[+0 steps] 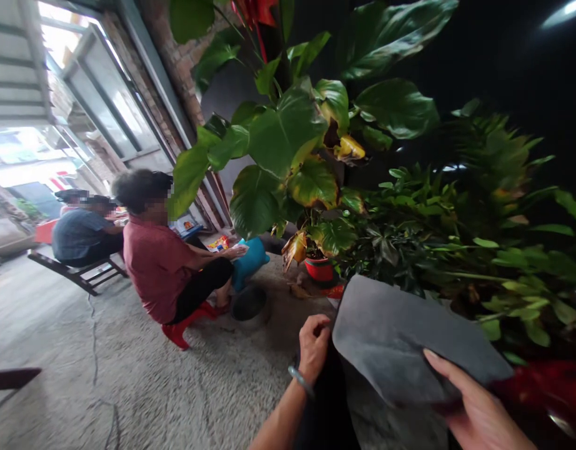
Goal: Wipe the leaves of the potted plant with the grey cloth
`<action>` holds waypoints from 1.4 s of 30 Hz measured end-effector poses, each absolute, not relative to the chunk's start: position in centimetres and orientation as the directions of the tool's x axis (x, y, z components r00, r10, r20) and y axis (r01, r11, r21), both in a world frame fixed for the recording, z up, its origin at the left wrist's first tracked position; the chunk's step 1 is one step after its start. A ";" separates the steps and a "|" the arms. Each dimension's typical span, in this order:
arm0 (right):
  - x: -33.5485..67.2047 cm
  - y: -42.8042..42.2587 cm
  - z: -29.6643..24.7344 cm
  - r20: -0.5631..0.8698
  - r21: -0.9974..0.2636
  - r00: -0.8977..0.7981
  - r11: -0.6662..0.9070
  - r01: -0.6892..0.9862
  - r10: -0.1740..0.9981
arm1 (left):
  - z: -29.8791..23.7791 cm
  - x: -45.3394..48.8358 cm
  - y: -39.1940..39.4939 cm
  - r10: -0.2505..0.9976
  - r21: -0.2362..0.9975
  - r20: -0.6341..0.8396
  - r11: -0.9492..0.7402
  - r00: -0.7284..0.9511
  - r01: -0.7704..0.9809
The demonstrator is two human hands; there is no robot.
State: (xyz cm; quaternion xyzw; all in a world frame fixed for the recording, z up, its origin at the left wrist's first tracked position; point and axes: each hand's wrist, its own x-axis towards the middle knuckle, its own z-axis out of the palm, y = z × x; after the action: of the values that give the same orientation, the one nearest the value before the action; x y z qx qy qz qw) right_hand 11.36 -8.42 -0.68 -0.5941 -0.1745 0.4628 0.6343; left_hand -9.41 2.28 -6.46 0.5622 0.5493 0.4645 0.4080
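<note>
Potted plants (316,156) standing behind; right hand (480,412) fingers pinching grey cloth (400,337) w/ thumb on top, left hand (313,344) fingers curling at cloth's edge, holding it too.

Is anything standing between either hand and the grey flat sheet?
Nothing visible does. The right hand already holds the grey flat sheet at its near edge. The left hand, wearing a bangle, is closed at the sheet's left edge; contact is unclear.
</note>
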 end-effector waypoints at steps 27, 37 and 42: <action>2.9 -11.4 -6.1 -0.701 -0.606 -0.223 -0.731 -0.313 0.677 | -4.7 -7.9 -6.6 0.746 0.470 -0.662 0.485 0.069 -0.738; 12.4 -3.3 -2.3 -0.505 -0.853 0.518 -0.493 -0.175 0.690 | -3.6 -10.5 -1.7 0.728 0.622 -0.673 0.458 -0.133 -0.635; 11.1 1.7 -2.0 -0.508 -0.848 0.529 -0.502 -0.170 0.679 | -4.2 -9.7 -1.1 0.735 0.671 -0.666 0.517 -0.126 -0.531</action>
State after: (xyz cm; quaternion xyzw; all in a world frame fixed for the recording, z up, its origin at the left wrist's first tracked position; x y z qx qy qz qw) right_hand 11.09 1.66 -2.04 -0.7384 -0.1725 0.4534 0.4685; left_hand -9.68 -1.05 -4.22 0.0890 0.5738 0.4833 0.6552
